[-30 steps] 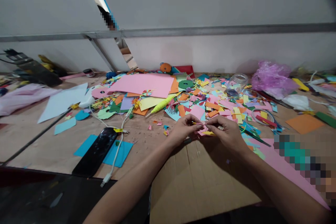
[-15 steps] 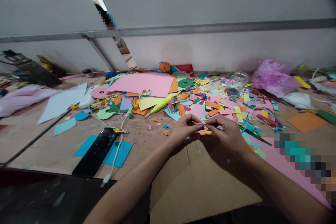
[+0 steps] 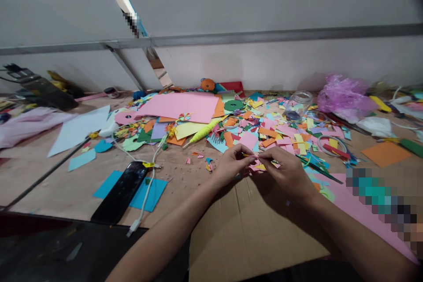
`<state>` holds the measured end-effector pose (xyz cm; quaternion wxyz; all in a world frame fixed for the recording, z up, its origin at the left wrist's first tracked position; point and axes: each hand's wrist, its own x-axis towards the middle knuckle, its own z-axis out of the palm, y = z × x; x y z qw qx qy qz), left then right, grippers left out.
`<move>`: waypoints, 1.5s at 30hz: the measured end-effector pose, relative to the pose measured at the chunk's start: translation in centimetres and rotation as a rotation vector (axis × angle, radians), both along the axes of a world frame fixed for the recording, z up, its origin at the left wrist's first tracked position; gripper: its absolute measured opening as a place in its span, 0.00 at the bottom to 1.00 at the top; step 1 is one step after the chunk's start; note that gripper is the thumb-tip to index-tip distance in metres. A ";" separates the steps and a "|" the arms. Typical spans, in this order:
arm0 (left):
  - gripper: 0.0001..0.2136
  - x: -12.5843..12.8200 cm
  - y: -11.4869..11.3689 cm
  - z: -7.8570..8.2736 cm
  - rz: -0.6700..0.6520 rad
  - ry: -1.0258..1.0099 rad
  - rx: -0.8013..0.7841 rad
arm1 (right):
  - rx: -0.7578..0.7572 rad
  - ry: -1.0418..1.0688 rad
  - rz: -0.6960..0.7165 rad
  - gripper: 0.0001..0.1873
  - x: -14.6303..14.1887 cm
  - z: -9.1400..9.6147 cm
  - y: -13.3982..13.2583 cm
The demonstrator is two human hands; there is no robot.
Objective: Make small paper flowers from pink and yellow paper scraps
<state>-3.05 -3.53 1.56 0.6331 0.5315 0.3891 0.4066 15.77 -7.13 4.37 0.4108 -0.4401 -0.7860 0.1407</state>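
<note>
My left hand (image 3: 231,165) and my right hand (image 3: 287,169) meet just above the cardboard table (image 3: 247,224), fingertips pinched together on a small thin yellow paper strip (image 3: 248,155). Small pink and yellow scraps (image 3: 259,167) lie right under the fingers. Both hands are closed in a pinch. Beyond them spreads a heap of coloured paper cuttings (image 3: 274,134).
A black phone (image 3: 120,191) with a white cable (image 3: 145,189) lies on blue paper at the left. A large pink sheet (image 3: 180,105), a green disc (image 3: 234,105), a glass jar (image 3: 297,105), a purple plastic bag (image 3: 343,97) and an orange square (image 3: 385,153) sit farther back.
Both hands stay in nearly the same place; the fingers shift slightly on the strip.
</note>
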 end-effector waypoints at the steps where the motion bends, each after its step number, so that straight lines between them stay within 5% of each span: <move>1: 0.20 0.0 0.0 0.0 0.002 -0.006 -0.011 | 0.014 -0.013 -0.001 0.07 0.0 0.0 0.0; 24: 0.17 0.0 -0.3 0.7 0.018 -0.012 -0.036 | -0.166 0.058 -0.017 0.06 0.1 0.0 0.1; 45: 0.19 0.4 -1.0 1.5 0.047 -0.234 -0.249 | 0.078 -0.064 -0.016 0.07 0.0 -0.2 0.0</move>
